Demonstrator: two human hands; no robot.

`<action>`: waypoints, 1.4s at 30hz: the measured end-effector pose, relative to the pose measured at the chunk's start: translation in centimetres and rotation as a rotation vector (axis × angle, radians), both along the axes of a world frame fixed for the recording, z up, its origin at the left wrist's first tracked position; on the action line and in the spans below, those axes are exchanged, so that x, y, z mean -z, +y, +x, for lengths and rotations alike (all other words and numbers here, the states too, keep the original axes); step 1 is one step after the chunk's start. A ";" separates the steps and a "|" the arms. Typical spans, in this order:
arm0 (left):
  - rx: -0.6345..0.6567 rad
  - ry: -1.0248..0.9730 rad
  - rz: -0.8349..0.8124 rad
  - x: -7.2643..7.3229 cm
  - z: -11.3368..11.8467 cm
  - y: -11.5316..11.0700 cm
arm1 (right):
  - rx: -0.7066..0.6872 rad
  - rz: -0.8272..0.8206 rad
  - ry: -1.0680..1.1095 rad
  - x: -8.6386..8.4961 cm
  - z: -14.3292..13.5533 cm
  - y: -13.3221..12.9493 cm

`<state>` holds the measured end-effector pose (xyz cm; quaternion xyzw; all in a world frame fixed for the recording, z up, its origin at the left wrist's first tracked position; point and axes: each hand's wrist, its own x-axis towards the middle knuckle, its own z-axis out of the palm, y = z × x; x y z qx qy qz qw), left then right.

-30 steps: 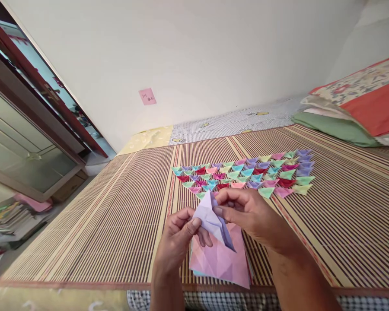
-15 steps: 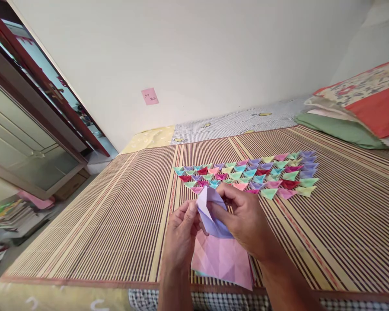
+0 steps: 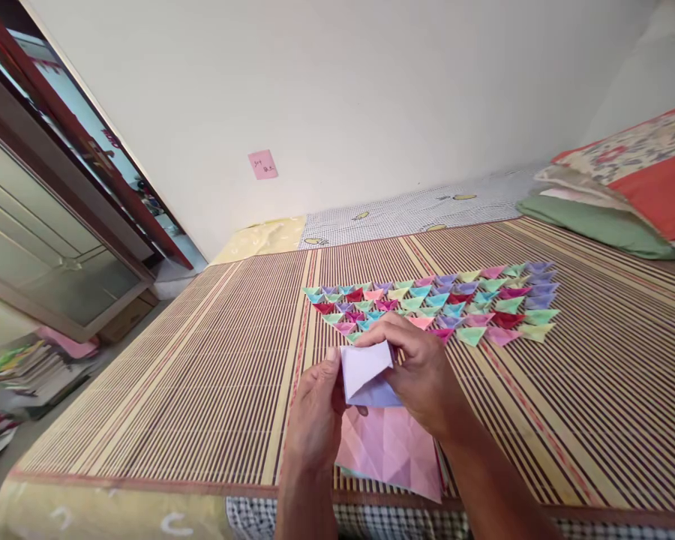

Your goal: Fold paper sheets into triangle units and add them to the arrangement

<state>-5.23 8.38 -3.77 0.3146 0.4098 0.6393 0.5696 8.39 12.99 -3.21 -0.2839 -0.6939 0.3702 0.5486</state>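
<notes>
Between my hands is a pale purple sheet of folding paper (image 3: 368, 371), partly folded, with one lighter flap lying across its front. My left hand (image 3: 316, 401) pinches its left edge, thumb in front. On the other side my right hand (image 3: 419, 371) grips the right edge, its fingers curled over the top and partly hidden behind the paper. Below the held sheet lies a stack of creased paper squares (image 3: 391, 454), pink on top. Rows of small folded paper boats (image 3: 439, 300) in many colours spread out beyond my hands.
A striped bamboo mat (image 3: 202, 375) covers the bed. Folded bedding (image 3: 646, 187) lies at the far right against the wall. A pink note (image 3: 263, 164) is stuck on the wall. At left are a glass-panelled door (image 3: 45, 240) and piled books (image 3: 25, 367).
The purple paper has gone from an open, cupped shape to a flatter one, with a flap folded over its front. My right fingers have moved onto the top edge.
</notes>
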 end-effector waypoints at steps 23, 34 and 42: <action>-0.359 0.121 0.168 1.4 -0.4 0.2 | 0.042 -0.203 -0.101 -1.0 0.0 -0.3; -0.264 0.116 0.149 1.6 -0.4 0.1 | 0.035 -0.162 -0.085 -0.7 -0.9 -0.7; -0.195 0.156 0.123 1.5 -0.2 -0.1 | 0.002 -0.157 -0.012 -0.9 -0.6 -0.7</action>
